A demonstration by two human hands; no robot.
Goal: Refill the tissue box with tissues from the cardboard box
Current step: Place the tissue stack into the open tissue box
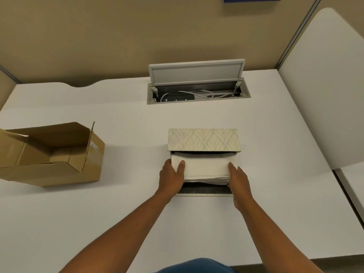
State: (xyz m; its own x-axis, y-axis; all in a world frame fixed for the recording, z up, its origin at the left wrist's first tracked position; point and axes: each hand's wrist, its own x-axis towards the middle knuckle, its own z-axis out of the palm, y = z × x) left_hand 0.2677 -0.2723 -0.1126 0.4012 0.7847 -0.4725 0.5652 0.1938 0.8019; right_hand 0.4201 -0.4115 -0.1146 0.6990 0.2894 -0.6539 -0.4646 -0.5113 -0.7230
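A tissue box [203, 139] with a pale leaf pattern stands in the middle of the white desk, its lid raised and its dark inside showing. A white stack of tissues [204, 168] sits over the opening, tilted, its far edge down inside the box. My left hand [171, 177] grips the stack's left end, thumb on top. At the stack's right end is my right hand [238, 179], which grips it. An open brown cardboard box [51, 154] lies at the left of the desk; what shows of its inside holds no tissues.
An open cable hatch [198, 89] with a raised grey lid and white cords is set into the desk behind the tissue box. A beige partition wall stands at the back. The desk [285, 134] ends at the right beside a white panel [323, 91].
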